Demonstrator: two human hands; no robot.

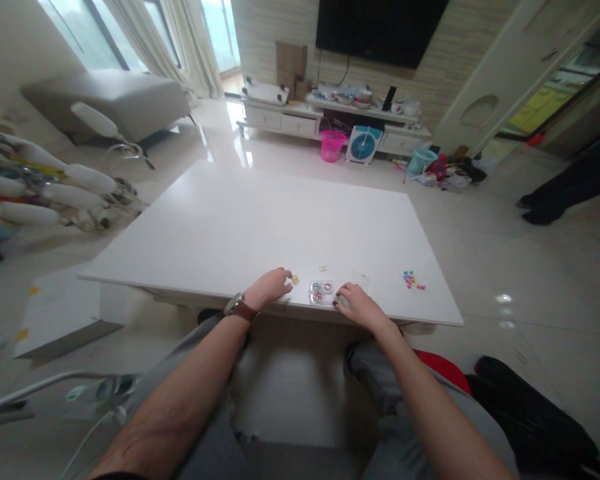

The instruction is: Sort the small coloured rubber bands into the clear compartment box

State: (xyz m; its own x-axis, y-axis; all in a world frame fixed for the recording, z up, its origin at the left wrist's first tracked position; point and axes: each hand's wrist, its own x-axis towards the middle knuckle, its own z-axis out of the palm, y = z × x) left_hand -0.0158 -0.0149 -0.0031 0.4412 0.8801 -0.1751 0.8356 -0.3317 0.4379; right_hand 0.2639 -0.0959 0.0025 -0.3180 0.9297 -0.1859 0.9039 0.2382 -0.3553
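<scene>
Two hands [269,288] [356,303], case [321,292] between; table's near edge [175,287]

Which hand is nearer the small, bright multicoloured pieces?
Right. The right hand is left of the small multicoloured pieces, apart from them; the left hand is much farther left.

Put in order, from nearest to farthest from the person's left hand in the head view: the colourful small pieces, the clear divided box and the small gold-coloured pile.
1. Small gold-coloured pile: just right of the left hand.
2. Clear divided box: between the two hands.
3. Colourful small pieces: beyond the right hand, near the table's right end.
</scene>
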